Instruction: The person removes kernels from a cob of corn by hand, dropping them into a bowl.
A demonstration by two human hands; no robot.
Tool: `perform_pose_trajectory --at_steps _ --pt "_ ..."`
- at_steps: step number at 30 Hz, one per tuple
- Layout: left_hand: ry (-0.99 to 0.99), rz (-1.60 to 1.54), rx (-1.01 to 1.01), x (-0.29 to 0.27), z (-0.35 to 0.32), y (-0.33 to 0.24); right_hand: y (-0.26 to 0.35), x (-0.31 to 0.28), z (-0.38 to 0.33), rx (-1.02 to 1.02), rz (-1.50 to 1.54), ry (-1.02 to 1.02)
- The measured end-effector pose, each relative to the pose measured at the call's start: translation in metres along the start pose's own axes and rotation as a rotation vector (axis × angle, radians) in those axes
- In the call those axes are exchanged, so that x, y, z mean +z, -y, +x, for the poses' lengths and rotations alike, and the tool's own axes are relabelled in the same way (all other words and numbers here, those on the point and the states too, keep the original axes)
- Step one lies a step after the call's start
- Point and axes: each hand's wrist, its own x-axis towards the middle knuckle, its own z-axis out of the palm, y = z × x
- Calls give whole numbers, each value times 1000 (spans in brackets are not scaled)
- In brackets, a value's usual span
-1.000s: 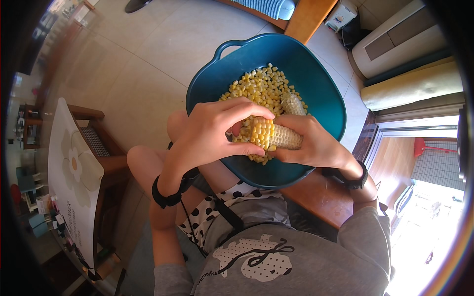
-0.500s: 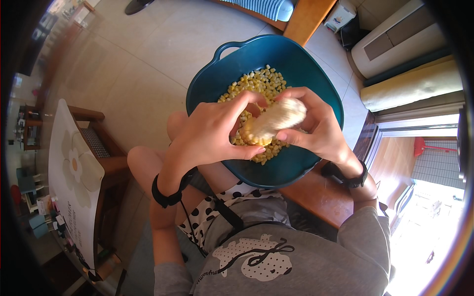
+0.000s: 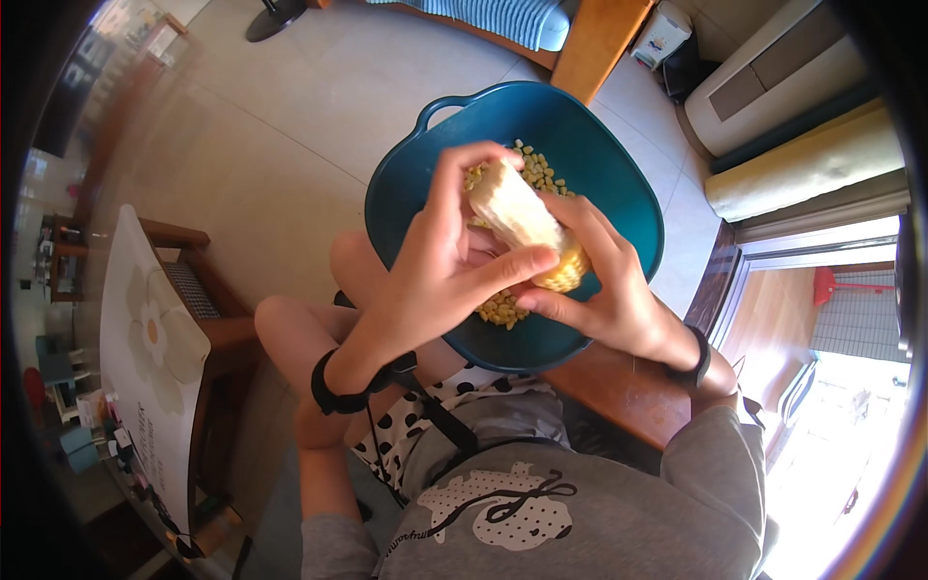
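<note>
Over a teal basin (image 3: 619, 184) I hold a corn cob (image 3: 517, 208) between both hands. Most of the cob is pale and stripped; yellow kernels still sit at its lower right end. My left hand (image 3: 454, 242) wraps the bare part, thumb laid across it. My right hand (image 3: 599, 275) is closed round the kernelled end, with thumb and fingers against it. Loose corn kernels (image 3: 544, 172) lie in the basin, partly hidden beneath my hands and the cob.
The basin rests by my lap, its handle (image 3: 435, 108) at the far left. A wooden bench (image 3: 619, 396) is on the right. To the left stands a table with a white flower-printed cover (image 3: 145, 358). A rolled cream bundle (image 3: 807, 164) lies at the far right.
The cob has turned: its kernelled end was at the lower left by my left hand and is now at the lower right in my right hand. My left hand has shifted onto the bare part.
</note>
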Motion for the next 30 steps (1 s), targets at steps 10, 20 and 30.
perform_pose_trajectory --at_steps 10,20,30 --pt "-88 765 551 -13 3 4 30 -26 3 518 699 164" --pt "103 834 256 -15 0 -6 1 -17 3 345 931 154" --pt "176 821 102 -15 -3 3 -7 -16 8 457 950 114"
